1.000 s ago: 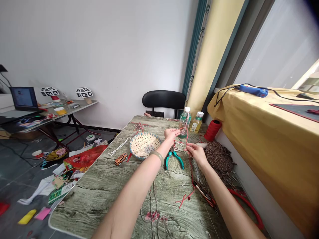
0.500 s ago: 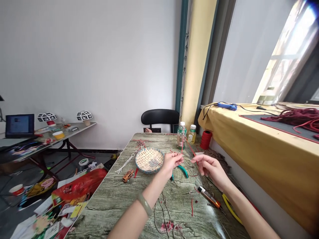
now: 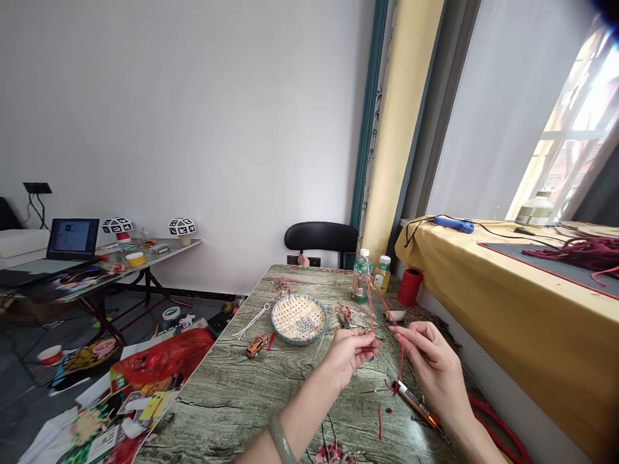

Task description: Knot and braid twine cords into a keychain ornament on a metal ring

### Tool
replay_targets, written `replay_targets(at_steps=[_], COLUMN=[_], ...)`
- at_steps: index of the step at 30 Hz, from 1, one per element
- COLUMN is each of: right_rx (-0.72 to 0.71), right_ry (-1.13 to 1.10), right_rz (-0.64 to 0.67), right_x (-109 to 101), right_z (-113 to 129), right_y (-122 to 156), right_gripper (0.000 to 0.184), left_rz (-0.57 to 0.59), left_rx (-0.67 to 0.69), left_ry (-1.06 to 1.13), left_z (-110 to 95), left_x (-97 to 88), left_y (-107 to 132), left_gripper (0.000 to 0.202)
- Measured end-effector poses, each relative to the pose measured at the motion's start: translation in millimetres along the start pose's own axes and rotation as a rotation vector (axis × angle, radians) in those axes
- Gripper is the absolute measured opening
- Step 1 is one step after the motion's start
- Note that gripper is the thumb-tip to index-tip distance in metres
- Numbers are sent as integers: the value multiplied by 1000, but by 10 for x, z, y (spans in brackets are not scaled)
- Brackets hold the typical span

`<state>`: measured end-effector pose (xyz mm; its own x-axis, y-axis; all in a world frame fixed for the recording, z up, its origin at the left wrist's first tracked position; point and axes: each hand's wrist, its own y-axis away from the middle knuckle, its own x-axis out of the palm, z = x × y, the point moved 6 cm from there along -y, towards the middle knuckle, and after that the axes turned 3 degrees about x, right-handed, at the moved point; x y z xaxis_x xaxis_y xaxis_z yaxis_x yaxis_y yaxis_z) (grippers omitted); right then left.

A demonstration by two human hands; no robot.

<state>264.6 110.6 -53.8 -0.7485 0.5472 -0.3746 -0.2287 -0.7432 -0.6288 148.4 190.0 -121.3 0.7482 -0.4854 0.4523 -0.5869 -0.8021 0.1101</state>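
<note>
Two red cords (image 3: 382, 298) run from the neck area of a clear green-labelled bottle (image 3: 361, 278) toward me. My left hand (image 3: 352, 356), with a jade bangle (image 3: 281, 438) on its wrist, pinches one cord between thumb and fingers. My right hand (image 3: 432, 364) pinches the other cord, whose loose end hangs below the fingertips. Just beyond my left hand lie pliers (image 3: 345, 321), partly hidden by it. A woven basket (image 3: 285, 327) with small beads sits to the left. Under my right hand is a dark-and-orange pen-like tube (image 3: 416, 406).
A toy car (image 3: 256, 346) and a white braided keychain (image 3: 252, 321) lie left of the basket. A second bottle (image 3: 382, 274) and a red thread spool (image 3: 409, 287) stand at the back right. A yellow-draped ledge (image 3: 507, 309) borders the right side.
The view has swung slightly left. My right fingers have closed on a red cord and drawn it down to the right. My left hand still pinches, now lower in view.
</note>
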Motion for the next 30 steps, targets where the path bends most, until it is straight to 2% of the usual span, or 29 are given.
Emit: replay_targets(at_steps=[6,12,16,25,30], right_rx=[-82,47,117,118,-14], right_ry=[-98,-152,-150,-92,-30], right_rz=[20,-9,28,140,132], right_x=[37,150,241,388,350], right_z=[46,-42,-55,-100,20], right_y=[94,90,76,42,40], right_gripper=[18,20,20,25,21], left_rz=[-27,-15,10,-74,-80], left_rx=[-21,-37,-36,134,184], left_ry=[106,194,195,93,30], left_z=[-7,-119,-157,-175,-219], left_x=[-48,-54,-47,-67,-51], left_y=[112,272,338,297,312], left_gripper=[9,7,11,19,17])
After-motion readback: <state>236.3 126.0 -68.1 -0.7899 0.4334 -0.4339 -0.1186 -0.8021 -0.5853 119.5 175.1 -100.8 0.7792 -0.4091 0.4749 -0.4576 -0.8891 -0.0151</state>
